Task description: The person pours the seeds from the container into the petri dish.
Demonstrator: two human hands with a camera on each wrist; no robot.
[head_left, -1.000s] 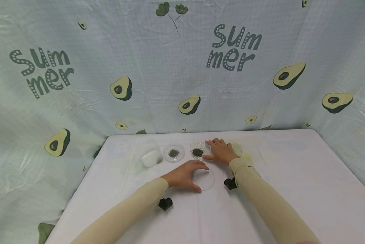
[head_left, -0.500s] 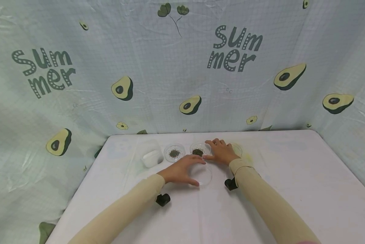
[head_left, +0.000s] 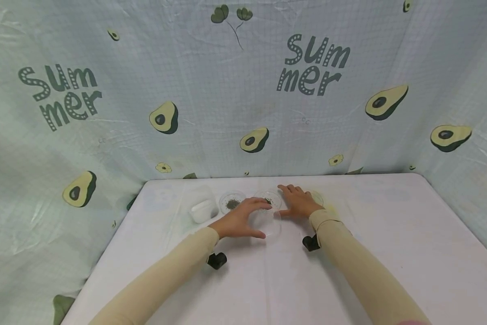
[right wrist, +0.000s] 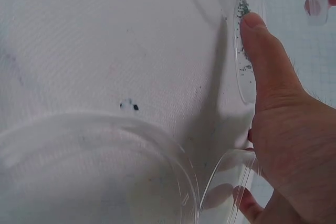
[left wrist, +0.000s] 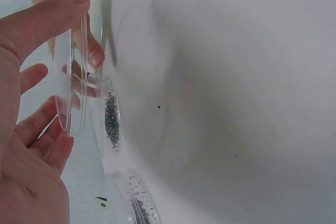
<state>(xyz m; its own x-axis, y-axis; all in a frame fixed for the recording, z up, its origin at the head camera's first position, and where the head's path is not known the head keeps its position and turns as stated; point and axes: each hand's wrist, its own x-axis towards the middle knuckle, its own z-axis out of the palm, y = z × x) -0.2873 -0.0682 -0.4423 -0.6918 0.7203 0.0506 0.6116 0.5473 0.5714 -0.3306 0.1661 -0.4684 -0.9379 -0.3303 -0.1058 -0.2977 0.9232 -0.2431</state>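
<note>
In the head view my left hand [head_left: 238,221] grips a clear round petri dish lid [head_left: 273,225] by its rim, thumb on one side and fingers on the other. The left wrist view shows this lid [left wrist: 79,114] held above the tabletop. Beyond it lies a petri dish [head_left: 264,195] with dark dried flakes, partly covered by my left fingers. Just right of that dish is my right hand [head_left: 298,201], fingers and thumb spread, holding nothing that shows. Its thumb [right wrist: 254,22] overlaps the flake dish's edge [right wrist: 247,85] in the right wrist view.
A second flake dish [head_left: 232,203] stands left of the first, beside a white container [head_left: 203,211]. More clear dishware [head_left: 317,197] stands behind my right hand. The white table [head_left: 373,243] ends at a printed curtain [head_left: 211,90].
My left hand has carried the lid away from me, toward the flake dish. My right hand held that dish's edge earlier; it has drawn slightly right, off the dish.
</note>
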